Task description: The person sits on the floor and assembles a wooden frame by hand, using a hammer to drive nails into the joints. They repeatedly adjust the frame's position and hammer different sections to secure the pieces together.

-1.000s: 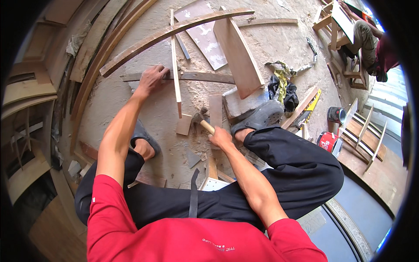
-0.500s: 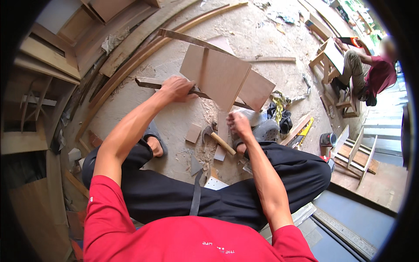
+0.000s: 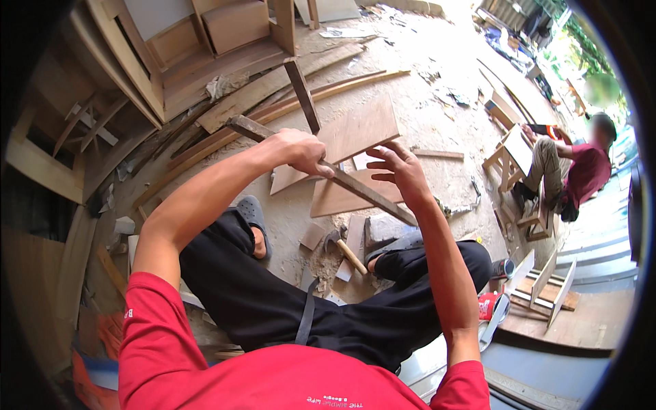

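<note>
A wooden assembly of pale plywood panels and long dark wooden strips is tilted up in front of me. My left hand is closed around the near wooden strip, which slants down to the right. My right hand has its fingers apart beside the right edge of the upper panel; whether a fingertip touches it I cannot tell. Below, a second panel lies behind the strip. On the floor between my feet lies a hammer with a wooden handle, next to a small wood block.
A grey block sits by my right shoe. Long boards lie at the far left before wooden cabinets. At the right, a co-worker sits at a small wooden stand. A can stands near my right knee.
The wooden assembly has been tipped and turned, with one strip now pointing up. My right hand has risen from near the floor to the panel's edge, its fingers spreading. My left hand still grips the strip.
</note>
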{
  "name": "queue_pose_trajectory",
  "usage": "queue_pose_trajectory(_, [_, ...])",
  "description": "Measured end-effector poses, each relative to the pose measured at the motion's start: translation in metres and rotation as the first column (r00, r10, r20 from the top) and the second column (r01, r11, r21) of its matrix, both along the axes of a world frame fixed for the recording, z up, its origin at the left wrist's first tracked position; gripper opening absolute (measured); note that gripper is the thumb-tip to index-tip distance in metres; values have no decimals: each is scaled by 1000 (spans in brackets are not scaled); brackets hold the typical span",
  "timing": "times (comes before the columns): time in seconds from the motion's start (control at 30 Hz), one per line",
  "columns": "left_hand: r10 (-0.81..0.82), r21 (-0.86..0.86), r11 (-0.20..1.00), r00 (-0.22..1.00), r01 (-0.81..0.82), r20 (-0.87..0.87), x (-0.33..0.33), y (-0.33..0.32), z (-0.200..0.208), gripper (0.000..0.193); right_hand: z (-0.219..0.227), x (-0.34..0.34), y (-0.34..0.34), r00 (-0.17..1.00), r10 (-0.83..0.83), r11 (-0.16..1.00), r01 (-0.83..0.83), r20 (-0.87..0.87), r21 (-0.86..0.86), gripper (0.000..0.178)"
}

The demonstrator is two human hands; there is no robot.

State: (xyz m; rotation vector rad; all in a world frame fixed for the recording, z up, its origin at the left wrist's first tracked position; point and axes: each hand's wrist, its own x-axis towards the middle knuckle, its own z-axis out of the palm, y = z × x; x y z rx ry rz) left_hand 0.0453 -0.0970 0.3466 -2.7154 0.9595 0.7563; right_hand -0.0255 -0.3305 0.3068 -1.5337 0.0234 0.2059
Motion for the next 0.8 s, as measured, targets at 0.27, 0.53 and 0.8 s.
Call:
queue_pose_trajectory(0.27, [40,40,998,999,-39,-33,-10,55,-9,59,-23,8,37,979,201,958,-191,27,-216,44])
queue_pose_trajectory(0.53, [36,-80,996,999,-34,32,-37,87,-18,54,-104,-21,43,823,550,376,-92,142,-922,48])
queue_pose_trajectory(0.8, [123,-219,970,988,-102,89,-34,110,-18,48,-99,-4,50,800,503,519,24,328,-854,34])
